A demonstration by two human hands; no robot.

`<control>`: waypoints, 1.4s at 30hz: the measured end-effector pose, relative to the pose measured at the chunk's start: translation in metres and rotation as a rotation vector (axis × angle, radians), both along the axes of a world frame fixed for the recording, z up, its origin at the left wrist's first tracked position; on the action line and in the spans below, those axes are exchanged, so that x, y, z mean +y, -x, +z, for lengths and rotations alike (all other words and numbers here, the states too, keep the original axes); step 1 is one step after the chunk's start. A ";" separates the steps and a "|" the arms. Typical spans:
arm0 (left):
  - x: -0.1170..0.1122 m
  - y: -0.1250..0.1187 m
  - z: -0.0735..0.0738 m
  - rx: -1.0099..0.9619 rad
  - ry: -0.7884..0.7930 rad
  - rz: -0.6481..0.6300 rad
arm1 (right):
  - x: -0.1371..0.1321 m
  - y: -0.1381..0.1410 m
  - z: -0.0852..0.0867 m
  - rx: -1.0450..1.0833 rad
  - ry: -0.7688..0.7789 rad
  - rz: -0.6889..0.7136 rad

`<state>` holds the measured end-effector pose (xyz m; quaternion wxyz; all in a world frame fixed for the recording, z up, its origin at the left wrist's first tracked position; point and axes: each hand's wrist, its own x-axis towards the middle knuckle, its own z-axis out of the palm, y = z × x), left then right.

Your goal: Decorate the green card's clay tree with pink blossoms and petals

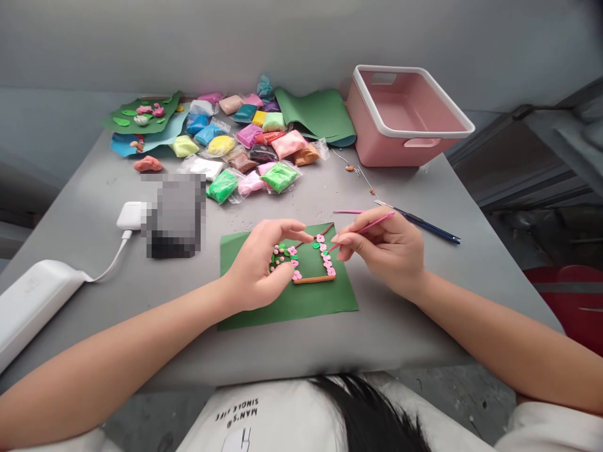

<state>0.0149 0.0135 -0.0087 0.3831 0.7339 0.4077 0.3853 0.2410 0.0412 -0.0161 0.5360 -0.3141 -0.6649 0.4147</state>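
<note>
A green sheet (245,317) lies flat at the near middle of the table. On it is a clay swing-like design: a brown bar (314,280), pink flowers (326,258) up both sides and small green leaves. My left hand (266,267) rests over the sheet's left part, thumb and fingers apart around the left flower column, holding nothing that shows. It partly hides a cluster of pink buds (277,251). My right hand (384,248) pinches a thin pink modelling tool (379,221), its tip close to the right flower column. Whether the tip touches cannot be told.
Several bags of coloured clay (249,135) spread across the back. A pink basket (391,141) stands at back right, beside folded green sheets (315,113). A dark blue pen-like tool (431,227) lies right; a blurred-out object (176,213) and white power strip (42,301) lie left.
</note>
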 end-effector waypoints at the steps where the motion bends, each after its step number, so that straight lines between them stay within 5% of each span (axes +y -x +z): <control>1: 0.001 0.000 -0.002 0.055 -0.095 -0.008 | 0.001 0.001 -0.003 0.005 0.014 -0.003; 4: 0.002 -0.001 -0.008 0.185 -0.307 -0.041 | 0.002 0.002 -0.010 0.014 0.051 -0.002; 9: 0.002 -0.003 -0.012 0.312 -0.381 -0.077 | 0.002 0.002 -0.016 0.020 0.086 0.002; 42: 0.002 -0.004 -0.013 0.388 -0.344 -0.104 | 0.000 0.003 -0.021 -0.060 0.080 0.000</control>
